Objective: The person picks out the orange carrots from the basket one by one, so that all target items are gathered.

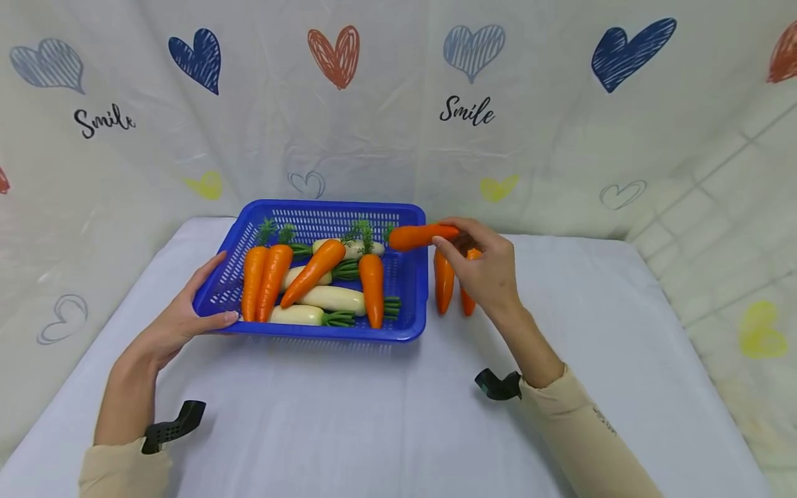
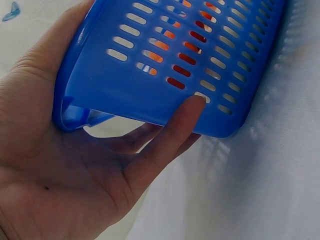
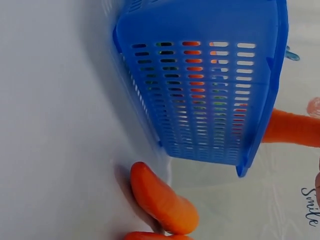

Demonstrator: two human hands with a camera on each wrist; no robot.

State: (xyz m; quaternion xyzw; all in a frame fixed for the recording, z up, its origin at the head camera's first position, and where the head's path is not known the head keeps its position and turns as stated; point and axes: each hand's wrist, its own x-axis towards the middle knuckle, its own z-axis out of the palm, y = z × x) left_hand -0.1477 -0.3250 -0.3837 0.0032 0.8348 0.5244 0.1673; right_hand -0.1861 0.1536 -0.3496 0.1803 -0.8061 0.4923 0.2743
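Note:
A blue plastic basket (image 1: 311, 332) with slotted walls stands on the table, holding several orange carrots (image 1: 372, 287) and several white radishes (image 1: 333, 299) with green stems. My left hand (image 1: 171, 321) grips the basket's left end; in the left wrist view, one fingertip presses on its slotted wall (image 2: 100, 90). Thumb and fingers of my right hand (image 1: 492, 273) pinch a carrot (image 1: 414, 238) by its narrow end. That carrot lies across the space above the basket's right rim, leafy end inward. Below the right hand, two more carrots (image 1: 445, 283) lie on the table, partly hidden by it.
White cloth covers the table (image 1: 349, 415). Behind it hangs a pale curtain (image 1: 398, 138) printed with hearts and "Smile". A black wrist mount (image 1: 177, 423) sticks out from the left sleeve, another mount (image 1: 498, 384) from the right.

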